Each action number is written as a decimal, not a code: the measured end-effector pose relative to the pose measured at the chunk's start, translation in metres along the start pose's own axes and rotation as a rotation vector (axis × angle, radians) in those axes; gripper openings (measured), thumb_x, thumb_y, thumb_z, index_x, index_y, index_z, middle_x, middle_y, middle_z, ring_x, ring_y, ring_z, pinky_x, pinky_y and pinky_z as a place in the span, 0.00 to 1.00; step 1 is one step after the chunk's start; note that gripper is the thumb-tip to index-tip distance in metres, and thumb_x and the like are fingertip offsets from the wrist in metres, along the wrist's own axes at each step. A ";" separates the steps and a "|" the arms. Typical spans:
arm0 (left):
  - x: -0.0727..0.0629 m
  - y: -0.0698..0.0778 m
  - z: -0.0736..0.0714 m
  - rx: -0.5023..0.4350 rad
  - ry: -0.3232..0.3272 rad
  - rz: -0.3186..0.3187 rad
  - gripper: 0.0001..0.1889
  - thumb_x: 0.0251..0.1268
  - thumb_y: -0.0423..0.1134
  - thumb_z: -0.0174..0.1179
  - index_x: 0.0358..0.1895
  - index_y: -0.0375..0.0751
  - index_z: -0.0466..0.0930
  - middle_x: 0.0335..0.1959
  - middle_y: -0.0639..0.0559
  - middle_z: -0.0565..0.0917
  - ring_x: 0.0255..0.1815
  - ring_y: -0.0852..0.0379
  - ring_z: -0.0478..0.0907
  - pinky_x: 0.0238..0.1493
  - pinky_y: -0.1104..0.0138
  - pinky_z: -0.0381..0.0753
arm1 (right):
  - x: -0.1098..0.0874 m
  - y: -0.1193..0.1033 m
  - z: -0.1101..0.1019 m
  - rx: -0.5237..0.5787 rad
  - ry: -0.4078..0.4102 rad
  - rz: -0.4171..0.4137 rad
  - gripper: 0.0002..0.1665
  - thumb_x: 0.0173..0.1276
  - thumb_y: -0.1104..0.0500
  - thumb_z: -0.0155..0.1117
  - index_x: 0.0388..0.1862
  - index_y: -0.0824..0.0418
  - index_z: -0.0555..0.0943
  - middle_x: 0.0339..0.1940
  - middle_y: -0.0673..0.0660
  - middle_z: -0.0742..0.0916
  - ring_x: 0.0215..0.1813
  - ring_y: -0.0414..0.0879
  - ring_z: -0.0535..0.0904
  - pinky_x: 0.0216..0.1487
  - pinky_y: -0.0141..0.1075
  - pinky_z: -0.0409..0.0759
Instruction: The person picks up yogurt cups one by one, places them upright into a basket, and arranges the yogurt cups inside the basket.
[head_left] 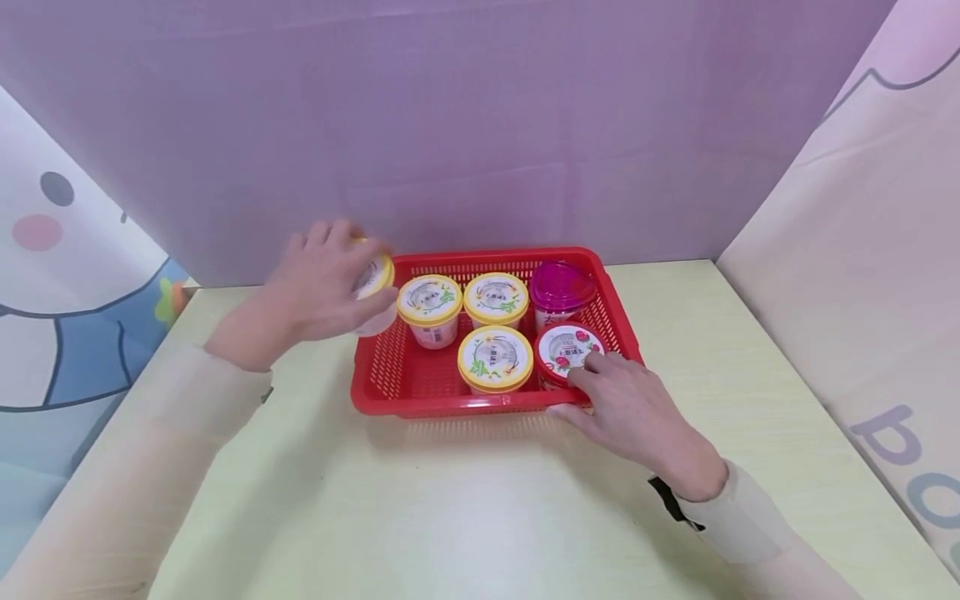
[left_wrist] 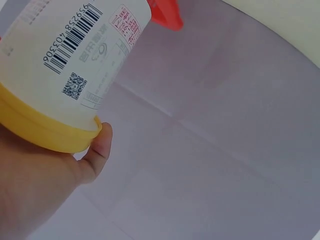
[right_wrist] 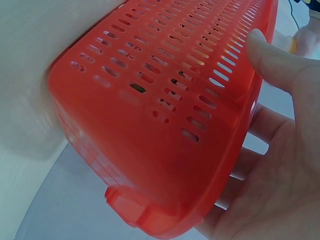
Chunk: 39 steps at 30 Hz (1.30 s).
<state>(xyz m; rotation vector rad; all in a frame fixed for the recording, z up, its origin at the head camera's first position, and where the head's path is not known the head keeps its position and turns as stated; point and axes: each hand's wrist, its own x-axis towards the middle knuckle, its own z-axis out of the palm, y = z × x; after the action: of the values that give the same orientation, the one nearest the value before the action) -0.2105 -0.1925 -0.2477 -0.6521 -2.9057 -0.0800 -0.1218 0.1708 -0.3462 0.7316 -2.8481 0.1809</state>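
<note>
My left hand (head_left: 318,283) grips a white cup with a yellow lid (head_left: 378,279), raised over the left edge of a red plastic basket (head_left: 420,406). In the left wrist view, the tilted cup (left_wrist: 75,65) shows a barcode, and fingers curl round its lid. At the basket's front right corner, my right hand (head_left: 630,408) holds the rim, thumb outside and fingers over it, close to a cup with a red lid (head_left: 562,346). The right wrist view shows the thumb against the slotted wall of the basket (right_wrist: 150,165). Some right fingers are partly hidden behind the rim.
Inside the basket stand three more yellow-lidded cups, at the middle left (head_left: 430,300), back (head_left: 496,298) and front (head_left: 495,358). A cup with a magenta lid (head_left: 558,287) is at the back right. The pale tabletop (head_left: 465,508) meets a purple cloth wall (head_left: 480,150) behind.
</note>
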 end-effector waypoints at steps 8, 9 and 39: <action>0.002 0.019 0.007 -0.019 -0.031 0.055 0.34 0.63 0.61 0.61 0.71 0.54 0.71 0.65 0.41 0.68 0.67 0.40 0.62 0.61 0.39 0.65 | 0.000 0.000 0.000 -0.009 0.008 -0.011 0.30 0.53 0.41 0.81 0.47 0.60 0.88 0.40 0.58 0.85 0.39 0.51 0.81 0.39 0.48 0.85; 0.002 0.021 0.008 -0.020 -0.031 0.063 0.34 0.62 0.60 0.61 0.71 0.54 0.71 0.65 0.42 0.68 0.67 0.41 0.62 0.61 0.39 0.65 | 0.000 0.000 0.000 -0.010 0.009 -0.013 0.30 0.53 0.41 0.81 0.47 0.60 0.88 0.40 0.58 0.85 0.39 0.51 0.81 0.39 0.48 0.85; -0.003 0.047 0.056 -0.039 -0.127 0.145 0.38 0.56 0.61 0.67 0.72 0.57 0.70 0.68 0.45 0.68 0.68 0.45 0.62 0.67 0.40 0.66 | 0.000 0.000 0.001 -0.001 0.016 -0.016 0.30 0.54 0.40 0.80 0.45 0.60 0.87 0.37 0.57 0.84 0.36 0.49 0.79 0.37 0.46 0.84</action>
<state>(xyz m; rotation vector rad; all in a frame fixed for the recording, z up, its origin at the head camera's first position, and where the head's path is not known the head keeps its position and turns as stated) -0.1958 -0.1465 -0.3031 -0.9035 -2.9729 -0.0807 -0.1220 0.1703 -0.3470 0.7498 -2.8262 0.1822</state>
